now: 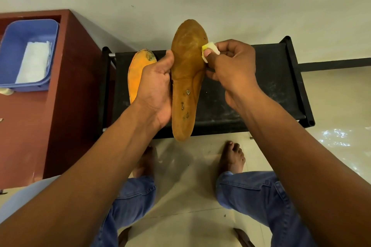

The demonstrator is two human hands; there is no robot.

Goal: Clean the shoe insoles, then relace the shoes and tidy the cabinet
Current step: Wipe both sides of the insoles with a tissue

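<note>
Left hand [155, 86] grips the brown insole [185, 80] by its edge, holding it upright at centre, toe at twelve o'clock. Right hand [230, 66] pinches a small white-and-yellow wipe [209, 51] against the insole's upper right edge. The insole is scuffed, with dark grimy spots toward the heel. At nine o'clock, a second orange insole [138, 72] lies on the black rack [271, 86]. Far left, a blue tub [12, 46] sits on the red-brown table [30, 126].

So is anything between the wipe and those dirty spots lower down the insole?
Nothing visible. The right hand presses the wipe near the toe of the insole; the dark spots lie bare below, and the left hand grips only the left edge.
</note>
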